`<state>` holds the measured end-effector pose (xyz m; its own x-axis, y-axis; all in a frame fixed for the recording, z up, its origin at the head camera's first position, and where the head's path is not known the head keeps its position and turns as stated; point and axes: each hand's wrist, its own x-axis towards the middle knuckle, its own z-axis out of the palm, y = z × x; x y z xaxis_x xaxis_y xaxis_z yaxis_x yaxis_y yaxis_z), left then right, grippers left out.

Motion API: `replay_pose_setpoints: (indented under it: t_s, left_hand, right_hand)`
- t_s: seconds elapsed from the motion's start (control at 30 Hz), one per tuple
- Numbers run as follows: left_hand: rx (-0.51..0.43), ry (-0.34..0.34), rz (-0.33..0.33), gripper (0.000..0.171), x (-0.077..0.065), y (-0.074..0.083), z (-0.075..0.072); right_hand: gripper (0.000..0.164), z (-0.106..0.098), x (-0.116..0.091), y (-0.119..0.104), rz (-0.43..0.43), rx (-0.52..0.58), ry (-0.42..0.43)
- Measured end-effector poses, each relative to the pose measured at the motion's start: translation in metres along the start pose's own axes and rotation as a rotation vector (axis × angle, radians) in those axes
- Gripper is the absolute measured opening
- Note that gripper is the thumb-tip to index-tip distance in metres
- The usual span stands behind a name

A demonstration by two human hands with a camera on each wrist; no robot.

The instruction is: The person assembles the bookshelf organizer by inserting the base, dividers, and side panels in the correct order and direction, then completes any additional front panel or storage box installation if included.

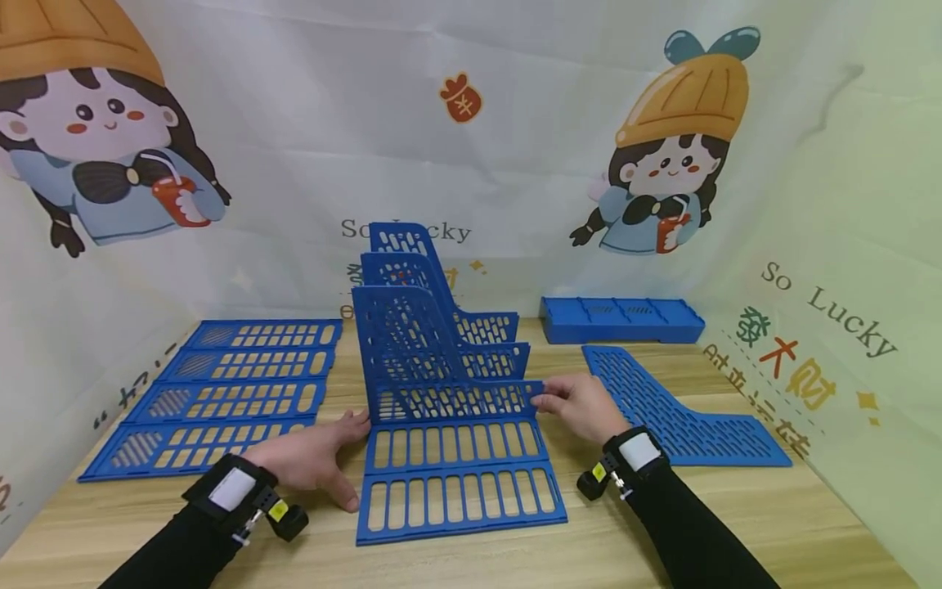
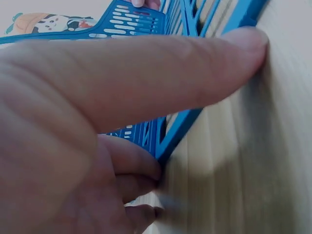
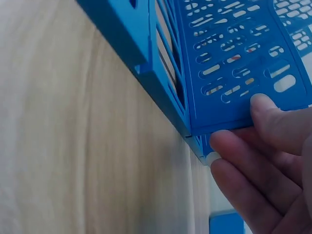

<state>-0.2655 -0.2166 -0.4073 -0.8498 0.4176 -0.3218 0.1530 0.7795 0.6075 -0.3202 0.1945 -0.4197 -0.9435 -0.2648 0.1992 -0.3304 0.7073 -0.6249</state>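
A blue slotted base (image 1: 459, 469) lies on the wooden table, with several perforated L-shaped blue divider panels standing on it one behind another. My right hand (image 1: 585, 405) pinches the low right end of the nearest divider panel (image 1: 401, 348), thumb on its near face. In the right wrist view that panel's lower edge (image 3: 224, 126) meets the base. My left hand (image 1: 309, 458) is spread at the base's left side. Its straight thumb (image 2: 195, 73) touches the base's edge, and the other fingers reach the corner near the panel's foot, partly hidden behind the thumb in the left wrist view.
Several blue slotted rectangular panels (image 1: 172, 406) lie in a row on the left. Flat on the right is a loose L-shaped divider panel (image 1: 662, 409). Behind it stands a long blue compartmented piece (image 1: 625, 330) against the printed cloth backdrop (image 1: 515, 164).
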Motion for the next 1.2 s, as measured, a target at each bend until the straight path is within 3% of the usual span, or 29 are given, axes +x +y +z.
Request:
replay_pose_setpoints:
  t_s: [0.13, 0.3, 0.47, 0.57, 0.7, 0.77, 0.9, 1.0, 1.07, 1.2]
  left_hand:
    - [0.015, -0.015, 0.004, 0.123, -0.002, 0.001, -0.002]
    - [0.088, -0.001, 0.015, 0.117, -0.009, 0.007, -0.004]
    - [0.16, 0.073, 0.006, 0.097, -0.018, 0.031, 0.001]
    - [0.144, 0.05, 0.042, 0.091, -0.02, 0.046, 0.01]
    - [0.1, -0.104, 0.142, 0.1, -0.021, 0.054, 0.024]
    - [0.118, -0.148, 0.176, 0.102, -0.021, 0.055, 0.029]
    - [0.16, -0.145, 0.198, 0.097, -0.018, 0.054, 0.034]
    - [0.164, -0.13, 0.196, 0.093, -0.016, 0.053, 0.035]
    - [0.151, -0.122, 0.197, 0.092, -0.014, 0.051, 0.035]
    - [0.124, -0.071, 0.204, 0.086, -0.011, 0.048, 0.036]
  right_hand:
    - [0.015, -0.002, -0.001, 0.002, 0.014, 0.006, -0.01]
    - [0.024, -0.005, -0.001, 0.001, -0.032, -0.042, -0.049]
    - [0.021, -0.017, 0.001, 0.007, -0.039, -0.081, -0.098]
    - [0.037, -0.043, -0.002, 0.025, 0.027, -0.111, -0.071]
    - [0.051, -0.088, -0.021, 0.063, 0.196, -0.244, 0.022]
    - [0.062, -0.108, -0.034, 0.083, 0.287, -0.311, 0.054]
    - [0.087, -0.134, -0.055, 0.115, 0.409, -0.4, 0.04]
    - [0.099, -0.141, -0.062, 0.129, 0.459, -0.409, -0.002]
    - [0.096, -0.142, -0.064, 0.132, 0.476, -0.397, -0.015]
    - [0.071, -0.136, -0.063, 0.131, 0.46, -0.381, 0.024]
